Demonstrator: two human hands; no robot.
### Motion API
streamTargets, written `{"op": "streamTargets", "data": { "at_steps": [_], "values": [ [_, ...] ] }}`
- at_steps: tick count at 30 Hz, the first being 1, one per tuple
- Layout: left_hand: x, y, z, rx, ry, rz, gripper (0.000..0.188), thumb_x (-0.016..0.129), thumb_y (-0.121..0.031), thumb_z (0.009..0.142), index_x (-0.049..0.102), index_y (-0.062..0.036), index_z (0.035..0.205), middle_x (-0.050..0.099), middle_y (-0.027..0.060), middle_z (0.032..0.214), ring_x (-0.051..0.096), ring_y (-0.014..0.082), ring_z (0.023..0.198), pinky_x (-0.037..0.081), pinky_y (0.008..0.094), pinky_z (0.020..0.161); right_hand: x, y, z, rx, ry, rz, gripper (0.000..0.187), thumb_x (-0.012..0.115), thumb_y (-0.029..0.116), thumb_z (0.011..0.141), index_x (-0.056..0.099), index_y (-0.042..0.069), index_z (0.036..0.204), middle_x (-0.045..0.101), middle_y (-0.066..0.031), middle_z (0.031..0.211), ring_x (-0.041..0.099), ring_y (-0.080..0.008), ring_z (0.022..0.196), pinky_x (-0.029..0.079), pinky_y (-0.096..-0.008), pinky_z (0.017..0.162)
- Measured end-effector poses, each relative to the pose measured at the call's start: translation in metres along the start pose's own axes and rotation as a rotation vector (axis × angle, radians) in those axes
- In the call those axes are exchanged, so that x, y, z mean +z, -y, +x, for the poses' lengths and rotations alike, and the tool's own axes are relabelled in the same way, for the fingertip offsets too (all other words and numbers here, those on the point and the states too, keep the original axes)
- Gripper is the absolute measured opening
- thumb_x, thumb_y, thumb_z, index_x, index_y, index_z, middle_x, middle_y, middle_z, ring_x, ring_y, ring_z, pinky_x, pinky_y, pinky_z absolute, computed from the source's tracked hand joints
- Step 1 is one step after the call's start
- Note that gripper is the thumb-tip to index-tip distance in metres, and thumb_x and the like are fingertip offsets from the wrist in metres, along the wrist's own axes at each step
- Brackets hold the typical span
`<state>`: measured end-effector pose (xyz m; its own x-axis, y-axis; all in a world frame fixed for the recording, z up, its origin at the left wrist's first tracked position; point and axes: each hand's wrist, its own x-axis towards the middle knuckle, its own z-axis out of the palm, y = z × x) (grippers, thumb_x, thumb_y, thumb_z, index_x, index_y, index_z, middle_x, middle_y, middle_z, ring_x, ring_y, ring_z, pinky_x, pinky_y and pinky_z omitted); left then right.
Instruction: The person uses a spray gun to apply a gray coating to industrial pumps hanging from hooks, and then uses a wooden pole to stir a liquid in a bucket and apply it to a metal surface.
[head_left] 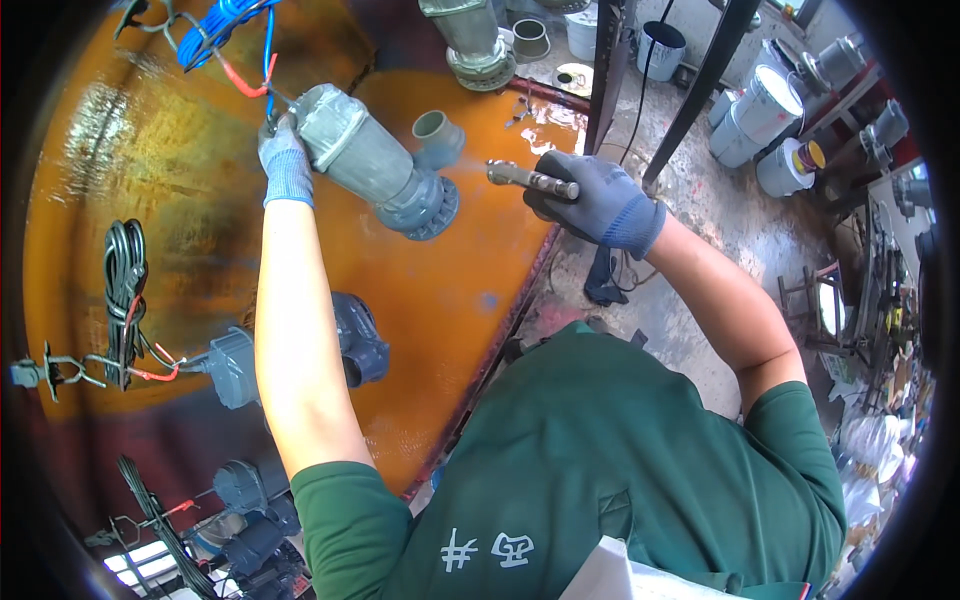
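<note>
A pale grey-green submersible pump [360, 150] hangs tilted in front of me, with its ribbed, bluer base [425, 208] toward the lower right. My gloved left hand [287, 165] is closed at the pump's top end, by its cable; the exact grip is partly hidden. In my gloved right hand [590, 200] is a metal spray gun [530, 179], its nozzle toward the pump and apart from it. Fine blue-grey mist runs from the nozzle to the pump's round outlet [440, 135]. A coiled blue cable [222, 30] hangs beyond my left hand.
An orange-stained, wet-looking panel [480, 260] lies behind the pump. Another dark grey pump [235, 365] with a coiled black cable [125, 285] hangs at left; several more are lower left. Upright dark posts [700, 90], white buckets [755, 110] and pump parts stand at right.
</note>
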<state>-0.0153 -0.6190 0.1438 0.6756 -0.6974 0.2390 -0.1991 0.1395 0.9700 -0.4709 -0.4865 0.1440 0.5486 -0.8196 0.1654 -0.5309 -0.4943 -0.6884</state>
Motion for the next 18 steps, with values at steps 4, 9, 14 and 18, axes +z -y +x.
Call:
{"op": "streamTargets", "data": {
  "at_steps": [4, 9, 14, 18],
  "values": [
    [-0.007, -0.002, 0.007, -0.118, 0.092, -0.138, 0.019, 0.066, -0.013, 0.094, 0.068, -0.0025, 0.11, 0.071, 0.0089, 0.097, 0.065, 0.0198, 0.083, 0.054, 0.0362, 0.076, 0.006, -0.01, -0.008, -0.103, 0.162, -0.18, 0.03, 0.068, 0.035, 0.092, 0.059, 0.007, 0.094, 0.066, -0.0191, 0.08, 0.066, -0.0404, 0.079, 0.051, -0.0503, 0.071],
    [-0.007, -0.023, -0.011, -0.044, 0.181, 0.044, 0.022, 0.057, -0.017, 0.1, 0.067, -0.0041, 0.115, 0.071, 0.0118, 0.103, 0.068, 0.024, 0.09, 0.056, 0.04, 0.077, 0.01, -0.009, -0.021, -0.011, -0.113, 0.085, 0.029, 0.068, 0.032, 0.092, 0.058, 0.004, 0.094, 0.064, -0.0209, 0.08, 0.065, -0.0416, 0.078, 0.051, -0.0487, 0.068],
    [-0.015, -0.04, -0.026, -0.11, 0.171, -0.1, 0.047, 0.057, -0.028, 0.101, 0.045, -0.0101, 0.143, 0.061, 0.016, 0.129, 0.064, 0.0314, 0.107, 0.057, 0.0512, 0.083, 0.031, -0.05, -0.047, 0.051, -0.032, -0.029, 0.027, 0.068, 0.03, 0.091, 0.061, 0.005, 0.097, 0.066, -0.0199, 0.086, 0.066, -0.0405, 0.082, 0.051, -0.0479, 0.071],
    [-0.003, -0.049, -0.06, 0.155, -0.096, -0.116, 0.058, 0.061, -0.025, 0.096, 0.039, -0.0117, 0.148, 0.054, 0.0179, 0.134, 0.059, 0.0322, 0.114, 0.052, 0.0563, 0.089, 0.024, -0.054, -0.053, 0.181, -0.156, 0.206, 0.027, 0.069, 0.031, 0.09, 0.061, 0.006, 0.095, 0.067, -0.0189, 0.081, 0.067, -0.0383, 0.078, 0.052, -0.0459, 0.071]
  ]
}}
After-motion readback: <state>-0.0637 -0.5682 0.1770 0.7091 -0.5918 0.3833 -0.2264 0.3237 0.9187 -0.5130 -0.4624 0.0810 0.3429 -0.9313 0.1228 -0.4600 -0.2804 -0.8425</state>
